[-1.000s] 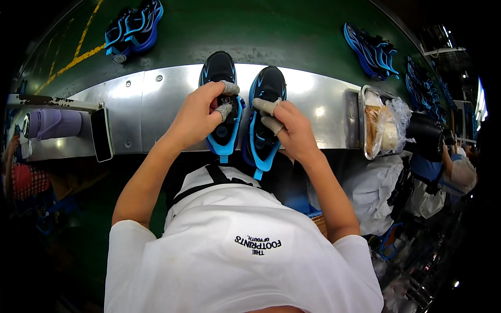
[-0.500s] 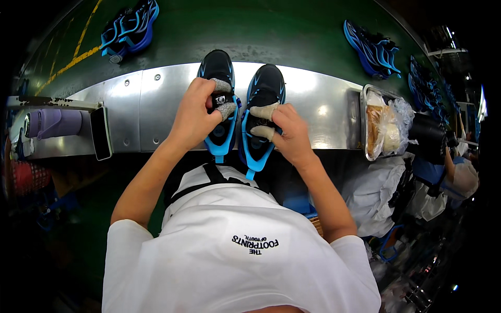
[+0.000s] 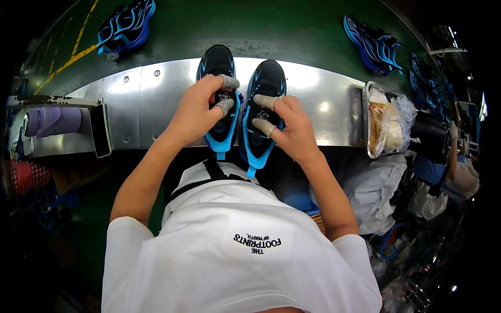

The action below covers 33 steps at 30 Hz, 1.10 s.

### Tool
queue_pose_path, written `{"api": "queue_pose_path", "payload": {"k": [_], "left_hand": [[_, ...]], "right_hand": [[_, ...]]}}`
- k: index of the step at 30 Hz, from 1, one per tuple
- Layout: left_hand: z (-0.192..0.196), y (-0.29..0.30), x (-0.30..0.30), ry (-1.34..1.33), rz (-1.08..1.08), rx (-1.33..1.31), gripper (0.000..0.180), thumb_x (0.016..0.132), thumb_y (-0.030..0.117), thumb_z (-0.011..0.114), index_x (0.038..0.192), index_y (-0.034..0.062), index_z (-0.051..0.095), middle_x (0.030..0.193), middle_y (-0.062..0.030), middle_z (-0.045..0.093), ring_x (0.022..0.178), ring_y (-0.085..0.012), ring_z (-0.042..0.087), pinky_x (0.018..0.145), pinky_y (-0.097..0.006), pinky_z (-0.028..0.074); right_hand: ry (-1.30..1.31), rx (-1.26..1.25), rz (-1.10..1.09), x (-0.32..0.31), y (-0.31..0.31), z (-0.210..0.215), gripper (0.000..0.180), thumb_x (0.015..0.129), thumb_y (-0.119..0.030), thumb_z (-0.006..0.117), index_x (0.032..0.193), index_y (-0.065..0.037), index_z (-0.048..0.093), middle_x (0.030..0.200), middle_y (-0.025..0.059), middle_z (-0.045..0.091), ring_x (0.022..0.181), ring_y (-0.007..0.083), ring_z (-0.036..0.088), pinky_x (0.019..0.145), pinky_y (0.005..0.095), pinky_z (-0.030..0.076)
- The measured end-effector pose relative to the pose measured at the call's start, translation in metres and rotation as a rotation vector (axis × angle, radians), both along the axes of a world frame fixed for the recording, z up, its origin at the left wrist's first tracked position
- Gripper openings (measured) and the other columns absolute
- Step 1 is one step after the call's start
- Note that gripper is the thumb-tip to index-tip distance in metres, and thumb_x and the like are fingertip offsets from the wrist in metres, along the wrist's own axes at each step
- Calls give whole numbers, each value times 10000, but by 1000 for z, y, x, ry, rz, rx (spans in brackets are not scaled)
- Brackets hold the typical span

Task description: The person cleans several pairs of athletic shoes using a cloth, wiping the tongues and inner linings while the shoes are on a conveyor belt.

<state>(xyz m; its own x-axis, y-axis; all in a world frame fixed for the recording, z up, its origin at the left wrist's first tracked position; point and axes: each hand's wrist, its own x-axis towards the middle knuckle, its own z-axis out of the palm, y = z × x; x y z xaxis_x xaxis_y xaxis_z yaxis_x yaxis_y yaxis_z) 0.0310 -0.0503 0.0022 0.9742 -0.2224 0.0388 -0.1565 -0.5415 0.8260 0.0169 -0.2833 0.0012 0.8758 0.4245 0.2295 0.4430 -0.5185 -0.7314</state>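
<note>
1. Across the top of the view runs the dark green conveyor belt [image 3: 292, 31], carrying a blue and black pair of shoes [image 3: 125, 26] at upper left and another blue pair [image 3: 373, 44] at upper right, both well apart from the hands.
2. Below it lies the curved, shiny steel counter [image 3: 151, 104]; its near edge drops off just under the shoe heels, and bare metal stays open on either side.
3. At the counter's middle stand two black trainers with bright blue trim, side by side and touching, heels overhanging the near edge: the left shoe [image 3: 218, 62] and the right shoe [image 3: 267, 78].
4. Compared with a second ago, the left hand [image 3: 195, 112] has shifted slightly toward the heel, its taped fingertips pinching the tongue.
5. The right hand [image 3: 295, 130] stays pinched on its shoe's tongue; the hands remain apart, one per shoe.
6. A metal tray of bagged material [image 3: 373, 151] sits right; a dark phone [image 3: 100, 130] sits left.
</note>
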Motion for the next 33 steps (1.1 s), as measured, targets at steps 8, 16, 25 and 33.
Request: {"api": "queue_pose_path", "payload": {"k": [8, 16, 25, 33], "left_hand": [[1, -1, -5, -30, 61, -1, 300, 783, 29, 722, 1076, 51, 660, 857, -26, 456, 702, -147, 428, 647, -279, 394], [-6, 5, -4, 9, 38, -62, 263, 775, 50, 742, 1026, 41, 663, 856, -27, 444, 699, -145, 420, 642, -281, 390], [-4, 6, 1, -2, -53, -25, 287, 772, 7, 699, 1053, 38, 651, 844, -27, 459, 709, -147, 431, 664, -273, 403], [-5, -5, -7, -83, 114, 35, 365, 777, -18, 660, 1136, 30, 611, 926, -43, 522, 746, -148, 485, 707, -285, 436]], "right_hand": [[402, 39, 171, 6, -7, 14, 435, 801, -69, 740, 1229, -107, 674, 963, 51, 612, 838, 160, 542, 769, 298, 455], [287, 154, 180, 13, -11, 8, 386, 810, -40, 696, 1187, -121, 688, 993, 54, 653, 963, 231, 600, 869, 327, 475], [57, 6, 150, 0, -5, -11, 435, 759, -81, 754, 1190, -101, 690, 1117, 64, 660, 1011, 243, 586, 915, 341, 447], [117, 134, 174, 2, -9, 7, 482, 779, -40, 746, 1245, -126, 660, 968, 82, 617, 897, 271, 545, 813, 351, 468]]}}
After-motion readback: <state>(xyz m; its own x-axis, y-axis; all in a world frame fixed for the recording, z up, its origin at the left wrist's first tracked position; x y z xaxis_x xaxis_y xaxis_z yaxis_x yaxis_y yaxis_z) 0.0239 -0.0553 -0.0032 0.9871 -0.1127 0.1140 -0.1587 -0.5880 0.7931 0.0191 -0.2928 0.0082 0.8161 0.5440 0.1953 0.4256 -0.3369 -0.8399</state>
